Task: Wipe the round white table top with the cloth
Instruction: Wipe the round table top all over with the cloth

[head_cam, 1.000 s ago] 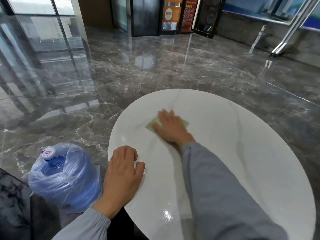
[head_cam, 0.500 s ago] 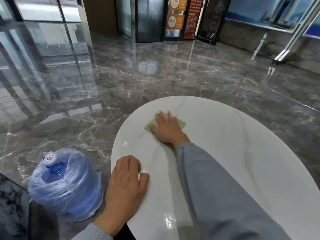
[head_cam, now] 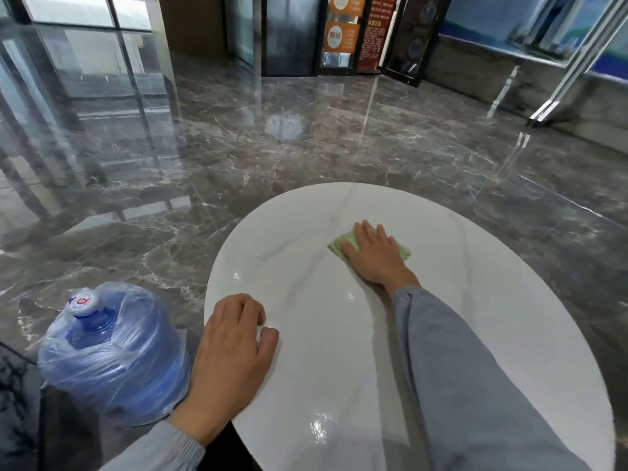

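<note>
The round white table top point(head_cam: 492, 300) with faint grey veins fills the lower right of the head view. A small pale green cloth point(head_cam: 338, 245) lies flat on its far middle part. My right hand point(head_cam: 373, 256) presses down on the cloth with straight fingers, covering most of it; only its left and right corners show. My left hand point(head_cam: 231, 355) rests on the table's near left edge, fingers curled over the rim and thumb on top. Grey sleeves cover both arms.
A blue water jug point(head_cam: 112, 355) wrapped in clear plastic stands on the floor just left of the table, close to my left hand. Glossy dark marble floor point(head_cam: 306, 147) surrounds the table. Glass walls stand at left, dark doors and orange signs at the back.
My right hand has slid the cloth to the right across the table's far part. My left hand has stayed on the table's edge. The camera has tilted slightly.
</note>
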Tool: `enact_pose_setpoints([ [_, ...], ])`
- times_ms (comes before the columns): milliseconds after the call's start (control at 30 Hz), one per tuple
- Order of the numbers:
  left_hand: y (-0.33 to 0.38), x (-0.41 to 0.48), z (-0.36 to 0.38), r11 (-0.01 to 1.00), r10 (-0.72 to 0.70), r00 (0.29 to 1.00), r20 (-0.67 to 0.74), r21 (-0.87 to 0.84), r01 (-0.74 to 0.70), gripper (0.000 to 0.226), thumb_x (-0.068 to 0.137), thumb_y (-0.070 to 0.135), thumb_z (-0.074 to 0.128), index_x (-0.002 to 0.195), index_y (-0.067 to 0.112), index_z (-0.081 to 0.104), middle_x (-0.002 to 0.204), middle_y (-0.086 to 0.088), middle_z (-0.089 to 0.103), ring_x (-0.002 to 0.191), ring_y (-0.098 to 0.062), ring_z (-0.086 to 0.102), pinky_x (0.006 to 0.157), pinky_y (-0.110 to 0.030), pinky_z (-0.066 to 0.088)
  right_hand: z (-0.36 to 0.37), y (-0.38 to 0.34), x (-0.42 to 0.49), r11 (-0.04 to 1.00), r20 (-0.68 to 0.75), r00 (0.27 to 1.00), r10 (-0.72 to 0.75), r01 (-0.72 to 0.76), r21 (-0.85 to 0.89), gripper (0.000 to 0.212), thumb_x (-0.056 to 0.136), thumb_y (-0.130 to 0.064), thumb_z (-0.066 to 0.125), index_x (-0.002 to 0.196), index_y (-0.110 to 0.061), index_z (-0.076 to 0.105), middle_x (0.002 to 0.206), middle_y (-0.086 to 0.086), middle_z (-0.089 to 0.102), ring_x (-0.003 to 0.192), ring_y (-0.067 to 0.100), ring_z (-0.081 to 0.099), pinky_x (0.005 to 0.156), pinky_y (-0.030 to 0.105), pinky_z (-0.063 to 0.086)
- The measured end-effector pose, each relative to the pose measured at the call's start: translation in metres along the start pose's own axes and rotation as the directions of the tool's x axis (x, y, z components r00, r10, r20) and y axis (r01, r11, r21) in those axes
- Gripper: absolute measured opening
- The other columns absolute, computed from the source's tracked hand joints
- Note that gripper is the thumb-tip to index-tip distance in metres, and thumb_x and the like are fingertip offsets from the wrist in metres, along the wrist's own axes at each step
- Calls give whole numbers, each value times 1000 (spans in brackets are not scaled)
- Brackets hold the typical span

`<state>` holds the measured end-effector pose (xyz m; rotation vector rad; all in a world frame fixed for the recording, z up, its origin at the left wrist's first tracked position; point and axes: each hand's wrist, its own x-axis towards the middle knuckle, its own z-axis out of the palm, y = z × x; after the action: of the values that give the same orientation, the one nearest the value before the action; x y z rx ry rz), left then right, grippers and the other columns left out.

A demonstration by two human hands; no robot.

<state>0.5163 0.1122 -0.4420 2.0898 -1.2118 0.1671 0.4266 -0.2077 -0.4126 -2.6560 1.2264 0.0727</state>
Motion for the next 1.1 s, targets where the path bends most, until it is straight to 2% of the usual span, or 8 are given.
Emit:
enact_pose_setpoints([
  [167, 1, -1, 1, 998, 55, 998, -18, 34, -54, 15, 88, 31, 46, 91, 18, 53, 95, 5, 46, 92, -21, 44, 79, -29, 32, 4, 37, -60, 998, -13, 998, 56, -56, -1, 73, 106, -61, 16, 166, -22, 3, 174, 0, -4, 159, 30, -6, 126, 49, 1],
  [300, 3, -4, -1, 996, 63, 998, 21, 63, -64, 25, 86, 36, 43, 94, 16, 56, 99, 1, 49, 96, -26, 46, 80, -36, 38, 12, 34, -122, 1000, -13, 1000, 25, -25, 1, 70, 107, -58, 16, 166, -23, 3, 174, -1, -5, 159, 29, -8, 126, 48, 0],
  [433, 8, 8, -2, 973, 126, 977, 174, 172, -156, 30, 84, 42, 45, 101, 22, 58, 105, 4, 57, 99, -27, 54, 83, -41, 40, 24, 30, -198, 999, -13, 999, -43, 43, 27, 70, 108, -56, 20, 166, -23, -1, 173, -4, -9, 159, 24, -14, 127, 45, -4],
  [600, 37, 47, 9, 913, 320, 853, 413, 105, -394, 44, 90, 54, 41, 121, 30, 61, 132, 13, 56, 125, -17, 53, 97, -41, 42, 29, 43, -262, 995, -11, 998, -67, 68, 78, 74, 106, -61, 23, 166, -26, -1, 170, -17, -15, 154, 8, -26, 126, 37, -11],
  [700, 57, 71, 32, 847, 438, 766, 471, 69, -527, 48, 94, 59, 43, 129, 31, 60, 139, 11, 55, 132, -17, 51, 101, -43, 41, 25, 60, -258, 995, -25, 999, -40, 42, 90, 74, 105, -63, 26, 166, -29, 2, 170, -20, -11, 155, 6, -23, 127, 37, -7],
  [800, 64, 86, 53, 836, 443, 733, 517, 57, -546, 52, 96, 65, 41, 137, 35, 52, 146, 12, 49, 138, -15, 43, 108, -42, 34, 15, 95, -232, 993, -53, 997, 65, -59, 104, 74, 105, -61, 29, 166, -26, 5, 172, -14, -5, 158, 12, -14, 128, 38, -4],
  [967, 60, 95, 72, 861, 443, 768, 464, 20, -508, 47, 96, 65, 39, 137, 42, 47, 139, 20, 45, 135, -9, 38, 113, -39, 24, -7, 179, -156, 941, -62, 940, 336, -332, 72, 79, 103, -65, 18, 166, -19, 6, 174, -3, -4, 159, 24, -9, 127, 47, 0],
  [1100, 57, 93, 77, 870, 444, 783, 436, 0, -493, 47, 96, 64, 42, 137, 43, 47, 137, 23, 43, 133, -5, 37, 115, -38, 23, -18, 162, -85, 924, -30, 925, 379, -376, 63, 78, 105, -60, 17, 166, -16, -1, 173, 0, -11, 158, 28, -15, 127, 50, -7],
])
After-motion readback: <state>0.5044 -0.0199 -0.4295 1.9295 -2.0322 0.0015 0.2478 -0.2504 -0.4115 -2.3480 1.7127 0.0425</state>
